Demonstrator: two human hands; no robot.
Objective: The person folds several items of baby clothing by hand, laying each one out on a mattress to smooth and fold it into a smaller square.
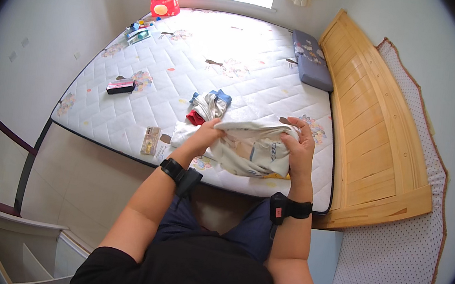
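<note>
Between my two hands a whitish printed garment [247, 151] is held up over the near part of the mattress [185, 68]. My left hand [207, 136] grips its left edge, and my right hand [300, 148] pinches the upper right edge between thumb and fingers. Just beyond it lies a crumpled white garment with blue parts [215, 100], with a piece of red cloth [195, 117] at its near side. White cloth [181, 133] lies under and beside my left hand. Something yellow shows partly below the held garment, mostly hidden.
A patterned phone [150, 141] lies near the mattress's front edge, and a black and pink case [121, 86] farther left. A red bag [165, 5] and small items [138, 33] are at the far left. A grey pillow [312, 61] lies by the wooden headboard [377, 122].
</note>
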